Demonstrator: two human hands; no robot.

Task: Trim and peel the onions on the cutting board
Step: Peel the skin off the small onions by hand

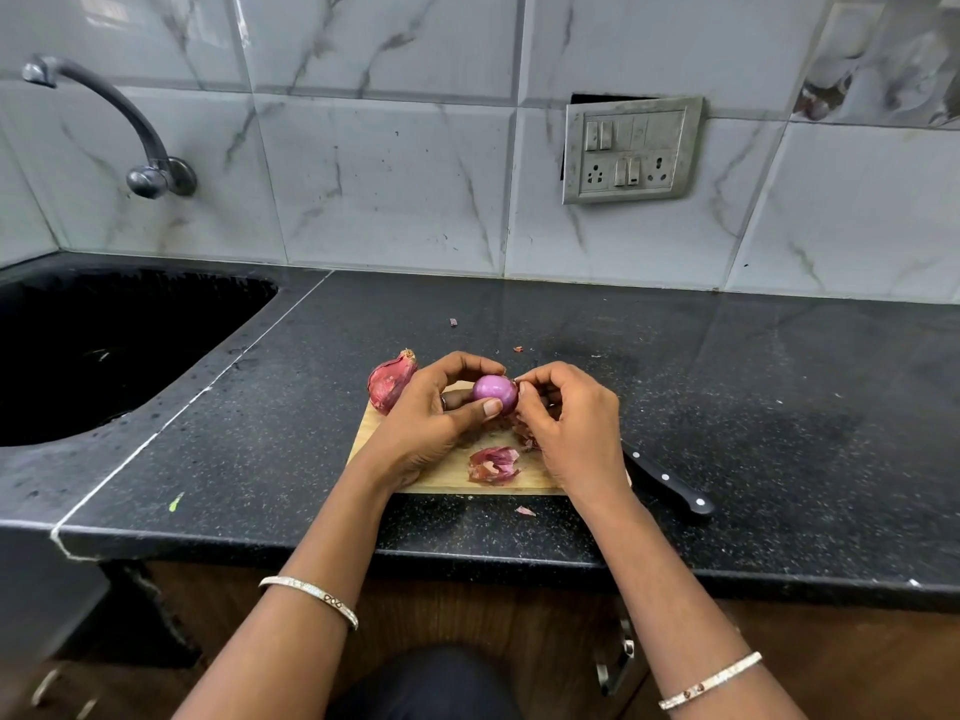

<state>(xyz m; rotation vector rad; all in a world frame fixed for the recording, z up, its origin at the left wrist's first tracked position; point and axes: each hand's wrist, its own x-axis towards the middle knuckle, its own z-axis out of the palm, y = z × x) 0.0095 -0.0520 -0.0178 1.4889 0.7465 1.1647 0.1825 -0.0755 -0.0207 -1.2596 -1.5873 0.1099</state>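
Observation:
A shiny purple peeled onion (493, 391) is held just above the wooden cutting board (457, 472). My left hand (434, 413) grips it from the left, thumb across its front. My right hand (566, 423) pinches a bit of skin at the onion's right end. An unpeeled red onion (389, 381) lies at the board's far left corner. Loose dry skins (492, 464) lie on the board between my wrists, and more sit under my right hand.
A black-handled knife (670, 485) lies on the black counter right of the board, its blade hidden by my right wrist. A dark sink (104, 350) and tap (130, 127) are at the left. Small skin scraps (524, 510) dot the counter. A switch panel (631, 148) is on the wall.

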